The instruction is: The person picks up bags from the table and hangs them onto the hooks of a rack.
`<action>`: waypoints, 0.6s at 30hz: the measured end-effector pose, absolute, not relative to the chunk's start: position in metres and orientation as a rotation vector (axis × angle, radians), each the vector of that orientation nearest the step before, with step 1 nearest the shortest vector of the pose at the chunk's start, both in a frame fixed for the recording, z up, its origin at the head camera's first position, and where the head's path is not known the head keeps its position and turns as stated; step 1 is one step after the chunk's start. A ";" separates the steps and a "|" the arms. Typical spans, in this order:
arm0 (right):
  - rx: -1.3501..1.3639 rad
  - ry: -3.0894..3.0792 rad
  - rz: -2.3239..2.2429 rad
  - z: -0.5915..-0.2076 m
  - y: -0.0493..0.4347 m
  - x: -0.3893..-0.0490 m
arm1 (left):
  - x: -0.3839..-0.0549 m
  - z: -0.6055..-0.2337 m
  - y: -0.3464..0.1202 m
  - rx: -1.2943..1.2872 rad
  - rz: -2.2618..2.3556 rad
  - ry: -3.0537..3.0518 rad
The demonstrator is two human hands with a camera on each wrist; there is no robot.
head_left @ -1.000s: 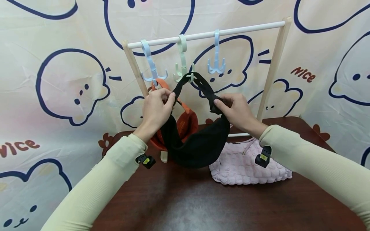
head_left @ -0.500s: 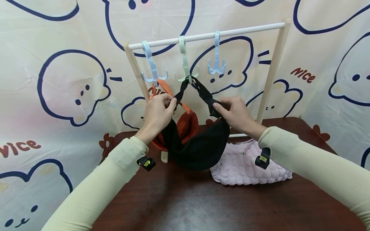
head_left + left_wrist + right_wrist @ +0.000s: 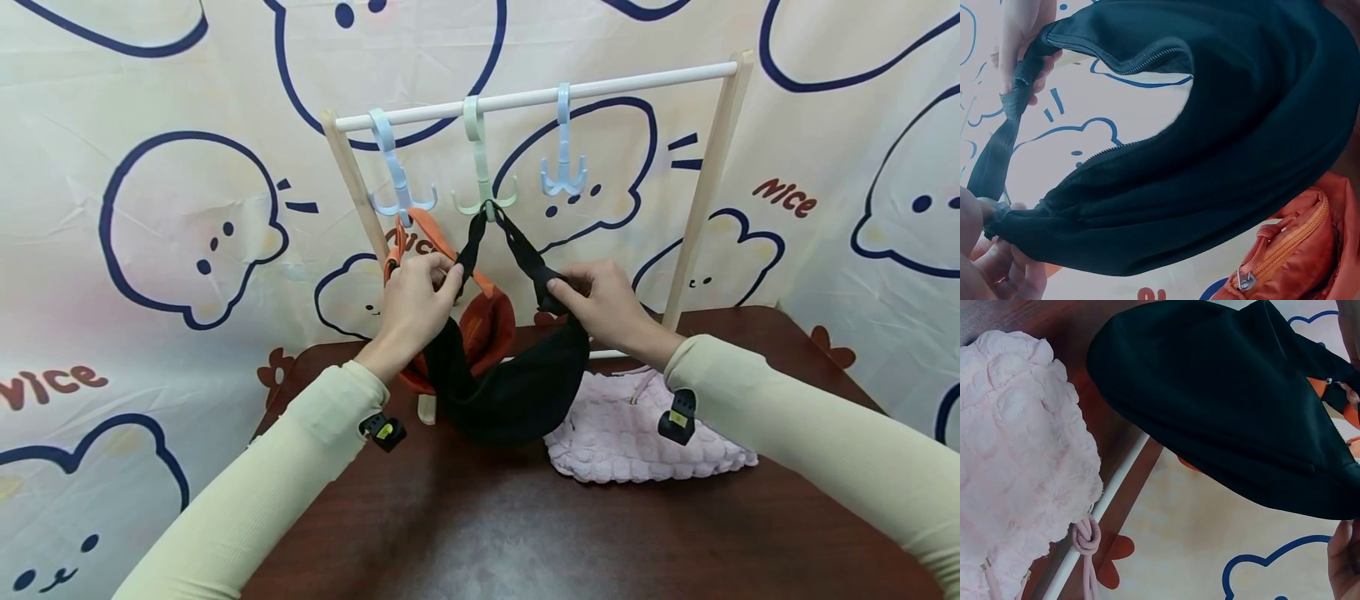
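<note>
A black shoulder bag point(image 3: 517, 396) with a zipped opening hangs in front of the rack, its strap looped over the front prong of the pale green hook point(image 3: 480, 162). My left hand point(image 3: 416, 304) pinches the left side of the strap between thumb and fingers. On the other side, my right hand point(image 3: 607, 304) grips the strap near its knot. In the left wrist view the bag's body point(image 3: 1229, 144) sags in a curve and its zip edges part. Behind it, an orange bag point(image 3: 487, 329) hangs by its strap from the left blue hook point(image 3: 397, 175), partly hidden.
A white rail point(image 3: 645, 82) on wooden posts carries the hooks. A second blue hook point(image 3: 563, 150) at the right bears nothing. On the brown table point(image 3: 510, 525) lies a pink puffy bag point(image 3: 637, 433) with a cord. A cartoon-printed cloth point(image 3: 195, 233) stands behind.
Both hands have lowered slightly and come a little closer together, the black bag sinking with them. Its strap has settled down onto the green hook's front prong, which has swung round.
</note>
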State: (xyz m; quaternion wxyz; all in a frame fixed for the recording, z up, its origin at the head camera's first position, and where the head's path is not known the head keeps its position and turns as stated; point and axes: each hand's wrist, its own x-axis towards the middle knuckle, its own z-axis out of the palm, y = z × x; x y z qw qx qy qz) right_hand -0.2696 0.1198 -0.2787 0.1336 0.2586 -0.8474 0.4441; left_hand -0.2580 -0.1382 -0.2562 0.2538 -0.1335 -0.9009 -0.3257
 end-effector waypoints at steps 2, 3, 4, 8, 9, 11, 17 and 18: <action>0.751 -2.459 1.279 -0.279 0.119 -0.269 | -0.258 -0.257 -0.138 -0.366 -0.885 -2.445; 0.750 -2.462 1.275 -0.279 0.119 -0.269 | -0.257 -0.257 -0.138 -0.364 -0.884 -2.445; 0.751 -2.465 1.271 -0.280 0.119 -0.269 | -0.257 -0.257 -0.137 -0.363 -0.883 -2.444; 0.745 -2.477 1.271 -0.281 0.118 -0.269 | -0.256 -0.259 -0.137 -0.357 -0.878 -2.444; 0.746 -2.478 1.270 -0.282 0.118 -0.269 | -0.256 -0.259 -0.137 -0.356 -0.875 -2.444; 0.747 -2.483 1.266 -0.283 0.118 -0.269 | -0.256 -0.260 -0.137 -0.357 -0.875 -2.442; 0.752 -2.524 1.264 -0.283 0.118 -0.266 | -0.256 -0.261 -0.136 -0.363 -0.880 -2.436; 0.754 -2.529 1.267 -0.283 0.118 -0.266 | -0.256 -0.261 -0.136 -0.364 -0.880 -2.436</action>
